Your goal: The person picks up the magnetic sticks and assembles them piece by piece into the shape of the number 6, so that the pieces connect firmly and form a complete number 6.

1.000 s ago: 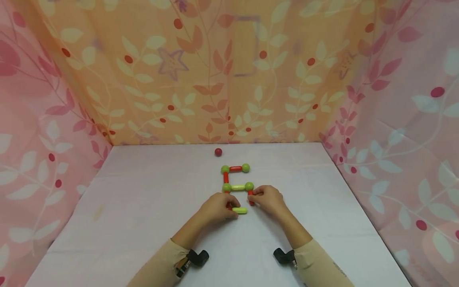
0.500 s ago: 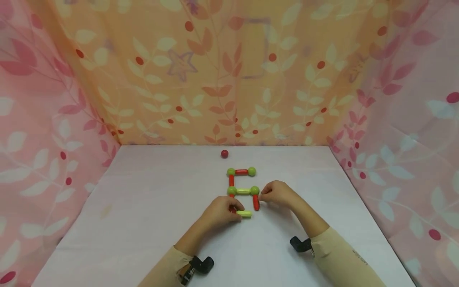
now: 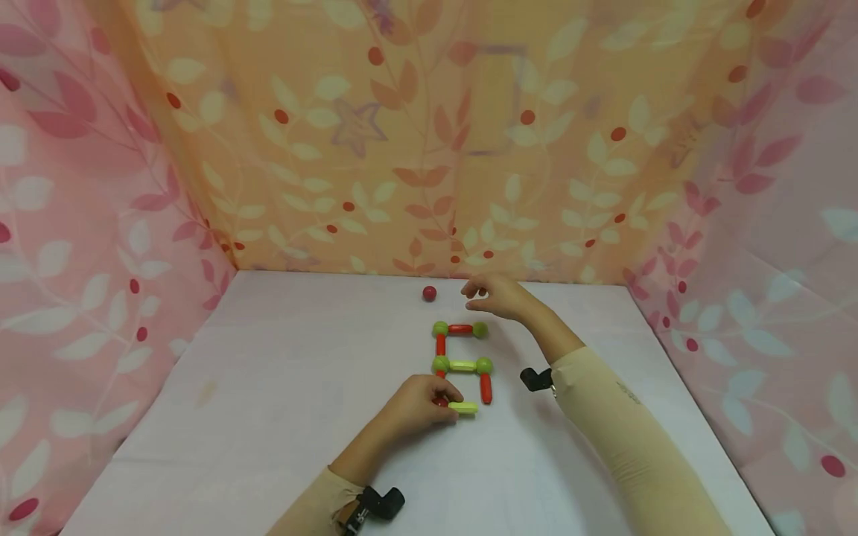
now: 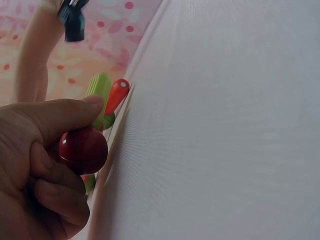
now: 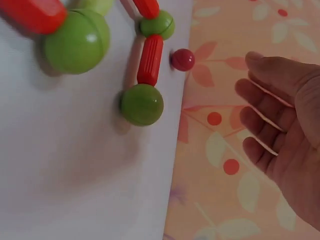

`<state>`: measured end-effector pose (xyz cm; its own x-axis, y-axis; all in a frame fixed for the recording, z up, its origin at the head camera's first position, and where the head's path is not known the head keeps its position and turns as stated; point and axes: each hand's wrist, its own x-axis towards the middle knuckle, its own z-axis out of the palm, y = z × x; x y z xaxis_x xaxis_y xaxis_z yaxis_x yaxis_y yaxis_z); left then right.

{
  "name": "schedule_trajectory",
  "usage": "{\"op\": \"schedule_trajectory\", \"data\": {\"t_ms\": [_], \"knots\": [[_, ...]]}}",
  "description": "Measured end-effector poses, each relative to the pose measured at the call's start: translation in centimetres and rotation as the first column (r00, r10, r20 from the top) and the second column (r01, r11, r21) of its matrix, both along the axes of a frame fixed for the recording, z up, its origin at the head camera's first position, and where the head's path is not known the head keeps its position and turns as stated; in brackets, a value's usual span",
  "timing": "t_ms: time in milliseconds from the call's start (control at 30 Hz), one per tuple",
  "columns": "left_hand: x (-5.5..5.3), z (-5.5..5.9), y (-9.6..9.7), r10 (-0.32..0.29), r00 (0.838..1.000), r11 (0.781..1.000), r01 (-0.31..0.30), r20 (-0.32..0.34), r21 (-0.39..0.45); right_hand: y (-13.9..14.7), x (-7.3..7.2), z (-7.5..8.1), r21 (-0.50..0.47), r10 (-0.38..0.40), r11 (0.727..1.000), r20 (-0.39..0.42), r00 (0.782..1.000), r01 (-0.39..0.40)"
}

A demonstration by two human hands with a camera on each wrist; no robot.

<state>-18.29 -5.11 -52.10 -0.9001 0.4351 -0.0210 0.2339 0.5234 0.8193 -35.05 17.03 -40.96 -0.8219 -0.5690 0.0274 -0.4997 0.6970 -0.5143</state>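
On the white table lies a figure of magnetic-looking rods and balls, with green balls [image 3: 484, 365], red rods [image 3: 460, 329] and a light-green rod [image 3: 462, 366] joined together. At its near left corner, my left hand [image 3: 418, 402] pinches a dark red ball [image 4: 83, 150]. The left thumb also touches a light-green rod [image 4: 98, 89] attached beside that ball. A red rod [image 3: 485, 388] points toward me from the near right green ball, its end free. Above the table's far part, my right hand [image 5: 285, 115] has loosely bent fingers and holds nothing. A loose red ball [image 3: 429, 293] lies just left of it.
Floral cloth walls [image 3: 281, 186] stand behind and on both sides of the white tabletop [image 3: 268, 357]. Black wrist cameras [image 3: 383, 504] are strapped to both forearms.
My right hand has let go of the near right red rod and moved away from me, toward the loose red ball. My left hand keeps its hold at the near left corner.
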Motion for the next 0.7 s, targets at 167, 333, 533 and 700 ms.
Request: {"op": "schedule_trajectory", "data": {"t_ms": [167, 333, 533, 700], "knots": [[0.1, 0.0, 0.5, -0.004, 1.0, 1.0, 0.004, 0.005, 0.011, -1.9, -3.1, -0.4, -0.001, 0.037, 0.999, -0.022, 0.999, -0.037], [0.2, -0.1, 0.7, -0.008, 1.0, 1.0, 0.008, -0.014, 0.025, -3.7, -5.3, -1.6, -0.017, 0.011, 1.0, -0.034, 0.999, -0.012], [0.2, -0.4, 0.7, -0.012, 1.0, 0.999, 0.013, -0.027, 0.033, -5.7, -6.6, -4.4, -0.085, -0.061, 0.994, 0.05, 0.997, 0.065], [0.1, -0.3, 0.8, -0.017, 0.999, 0.999, 0.019, -0.042, 0.04, -6.5, -6.8, -5.7, -0.124, -0.137, 0.98, 0.13, 0.982, 0.154]]}}
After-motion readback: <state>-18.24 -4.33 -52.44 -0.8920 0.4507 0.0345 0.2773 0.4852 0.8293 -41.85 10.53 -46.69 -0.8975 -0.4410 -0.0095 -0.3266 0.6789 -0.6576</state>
